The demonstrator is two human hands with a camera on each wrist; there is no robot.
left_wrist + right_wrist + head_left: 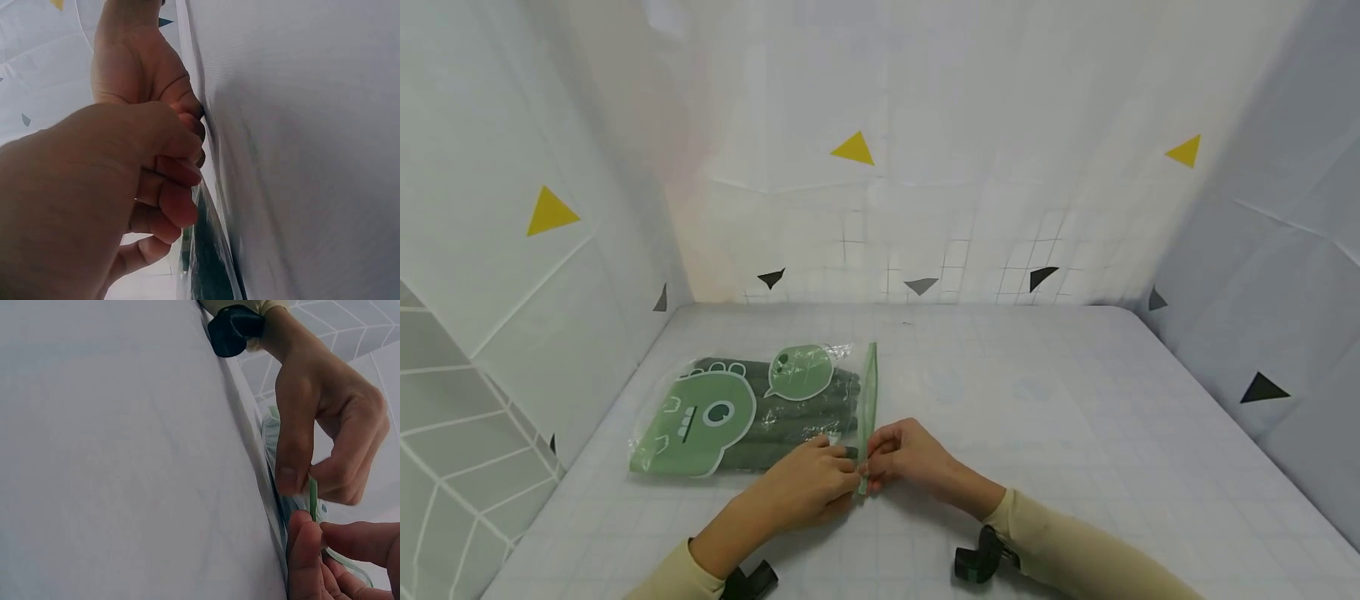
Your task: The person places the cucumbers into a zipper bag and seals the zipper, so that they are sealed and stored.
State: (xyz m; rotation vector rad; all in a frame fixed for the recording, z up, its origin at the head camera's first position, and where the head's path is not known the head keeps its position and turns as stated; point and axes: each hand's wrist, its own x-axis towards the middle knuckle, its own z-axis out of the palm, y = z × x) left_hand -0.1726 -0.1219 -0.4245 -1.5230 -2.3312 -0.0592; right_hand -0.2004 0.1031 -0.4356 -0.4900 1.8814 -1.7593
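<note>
A clear zip bag (739, 419) with a green cartoon dinosaur print lies flat on the table, dark green rolled things inside it. Its green zip strip (868, 392) runs along the right side. At the strip's near end my left hand (808, 483) pinches the corner between thumb and forefinger. Just beyond it my right hand (913, 462) pinches the same strip, the two hands almost touching. In the right wrist view the green strip end (313, 494) shows between the left thumb and forefinger, and the right fingertips (306, 540) grip just below it.
The white table (1075, 417) carries a faint grid. White sheets (970, 108) with yellow and black triangles stand behind it and on both sides. Dark wrist cameras (977, 562) are strapped under both forearms, close over the tabletop.
</note>
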